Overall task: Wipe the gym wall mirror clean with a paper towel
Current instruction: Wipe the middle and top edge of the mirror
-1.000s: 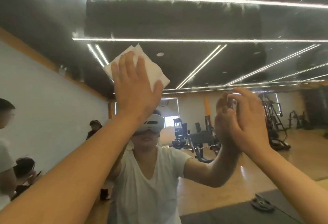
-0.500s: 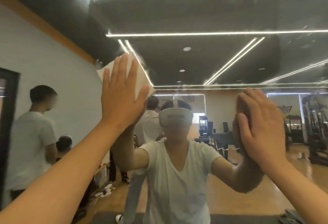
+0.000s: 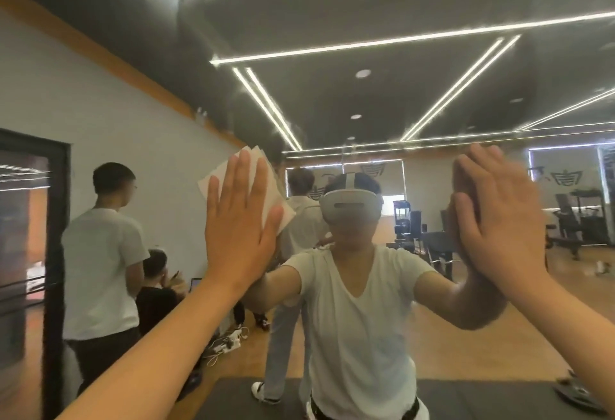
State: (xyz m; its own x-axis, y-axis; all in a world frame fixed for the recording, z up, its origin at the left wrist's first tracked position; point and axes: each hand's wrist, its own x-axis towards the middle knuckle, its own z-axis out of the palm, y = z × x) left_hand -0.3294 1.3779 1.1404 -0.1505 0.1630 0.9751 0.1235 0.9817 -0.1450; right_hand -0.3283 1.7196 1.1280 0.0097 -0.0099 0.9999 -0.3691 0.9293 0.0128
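Paper towel (image 3: 213, 181), folded and white, lies flat against the wall mirror (image 3: 366, 96), pressed there by the left grip (image 3: 239, 220) with straight spread fingers, while the right grip (image 3: 499, 220), likewise flat and holding nothing, touches the glass well apart

A gym room with a dark ceiling (image 3: 382, 93) crossed by long white light strips (image 3: 399, 40), a pale wall (image 3: 109, 113) topped by an orange band (image 3: 100, 53) beside a black-framed doorway (image 3: 56, 220) at left, a wooden floor (image 3: 466, 346), and dark exercise machines (image 3: 579, 216) at far right.
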